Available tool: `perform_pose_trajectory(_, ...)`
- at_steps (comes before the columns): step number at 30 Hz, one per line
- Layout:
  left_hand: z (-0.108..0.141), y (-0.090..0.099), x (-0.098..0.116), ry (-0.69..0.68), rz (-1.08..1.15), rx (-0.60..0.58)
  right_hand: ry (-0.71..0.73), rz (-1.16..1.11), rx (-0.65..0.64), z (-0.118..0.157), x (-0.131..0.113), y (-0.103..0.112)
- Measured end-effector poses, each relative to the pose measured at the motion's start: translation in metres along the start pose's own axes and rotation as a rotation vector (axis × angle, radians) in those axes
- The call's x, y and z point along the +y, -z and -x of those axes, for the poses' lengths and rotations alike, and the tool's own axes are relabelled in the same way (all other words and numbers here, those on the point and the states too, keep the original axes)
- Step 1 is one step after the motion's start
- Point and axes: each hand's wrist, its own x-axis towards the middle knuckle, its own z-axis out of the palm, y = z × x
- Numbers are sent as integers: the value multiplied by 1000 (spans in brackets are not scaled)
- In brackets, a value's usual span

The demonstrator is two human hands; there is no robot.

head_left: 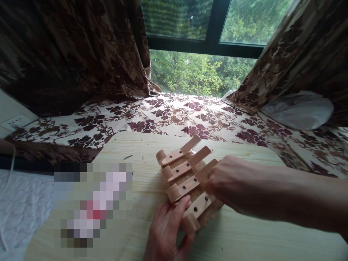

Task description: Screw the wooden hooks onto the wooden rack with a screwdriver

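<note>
Pegs [182, 168] of wood, four in a row, sit on a rough brown block [209, 217] just past the middle of the view, toward 6 o'clock. Their round ends point to 8 o'clock and their long ends to 2 o'clock. Each one shows dark dots [184, 188] that look like screws, and those are likely what hold it down. The block lies on the pale surface [252, 228], near the person, where both hands can get to it without a long stretch. The left hand [167, 224] comes in from 6 o'clock and grips the near side, with its thumb [186, 200] between the two closest pegs; I think this stops the block from sliding. The right hand [220, 177] comes in from 4 o'clock, curled into a fist over the far ends of those same two pegs. I cannot tell what is inside it, but that spot looks good for pushing down while the other side is held. A blurred patch [95, 210] lies at 8 o'clock, apart from the hands, so nothing there blocks them.
</note>
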Motion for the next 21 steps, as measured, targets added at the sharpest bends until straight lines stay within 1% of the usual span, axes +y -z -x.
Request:
perform_pose_trajectory(2,-1,0,0,-7,-6,6,-72,-51,-54,4,4,2)
perform_pose_trajectory(4,-1,-1,1,-4,-12,15,-90,-25,-61,8,2,2)
perform_pose_trajectory(10,0,0,2,16,3,21,64,273,45,10,-20,-8)
perform_pose_trajectory(12,0,0,2,20,8,19,118,331,13,7,-22,-10)
perform_pose_trajectory(13,0,-1,2,19,10,21,137,330,-28,6,-21,-10)
perform_pose_trajectory(15,0,-1,1,7,14,25,144,262,-101,3,-16,-9)
perform_pose_trajectory(17,0,-2,0,-7,22,28,78,154,-123,1,-9,-6)
perform_pose_trajectory(21,-1,-2,-1,-20,35,31,-167,-42,-155,-1,-2,1)
